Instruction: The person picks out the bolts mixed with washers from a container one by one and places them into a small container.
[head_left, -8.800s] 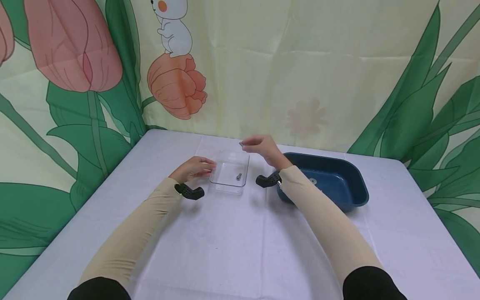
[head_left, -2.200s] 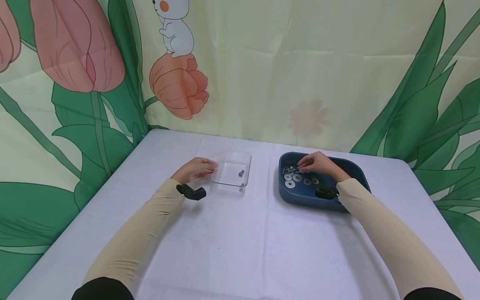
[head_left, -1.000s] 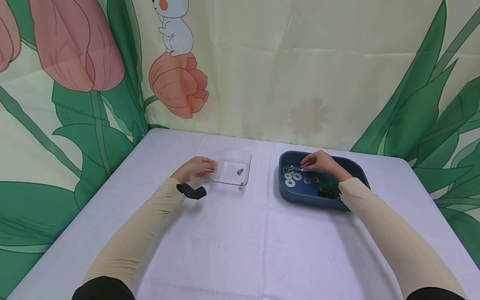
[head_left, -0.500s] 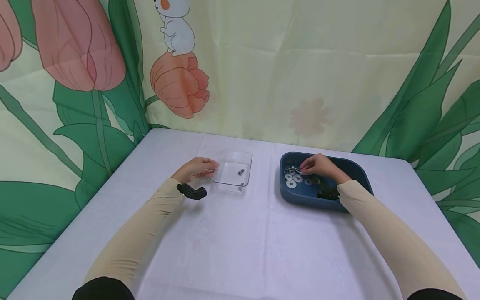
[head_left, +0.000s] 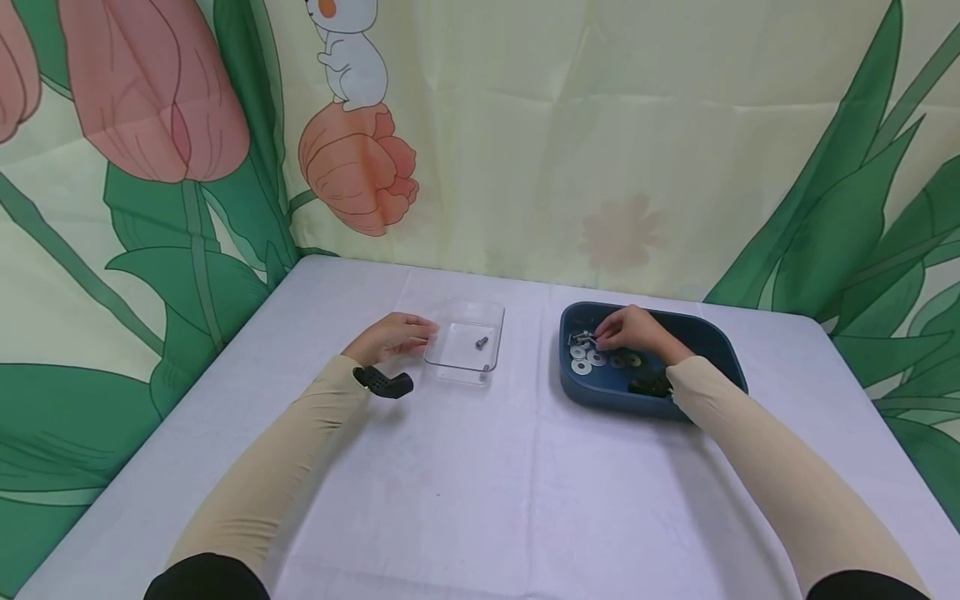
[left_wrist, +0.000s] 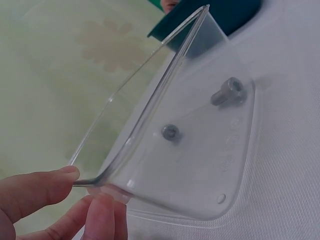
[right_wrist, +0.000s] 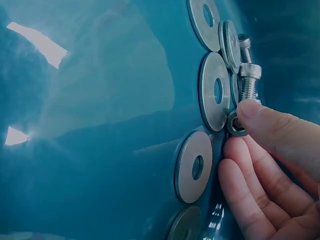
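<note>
My left hand (head_left: 393,335) pinches the near-left rim of a clear plastic box (left_wrist: 200,207) between thumb and fingers. Two socket head screws are inside, one a larger screw (left_wrist: 230,91), the other seen end-on, a small round head (left_wrist: 170,132). My right hand (head_left: 633,329) reaches down into a dark blue tray (head_left: 607,401). In the right wrist view its thumb and fingers pinch a socket head screw (right_wrist: 234,128), mostly hidden by the thumb. Another screw (right_wrist: 249,82) stands just past the thumb tip, beside several flat washers (right_wrist: 215,95).
The box and tray stand apart on a white cloth-covered table (head_left: 480,483), box left, tray right. Behind the table hangs a printed curtain (head_left: 510,167). A black wrist camera (head_left: 384,383) sits under the left wrist.
Earlier my right hand held a small metal piece above the clear box; it has since moved right into the tray, where its fingers shift among the screws. My left hand stays at the box.
</note>
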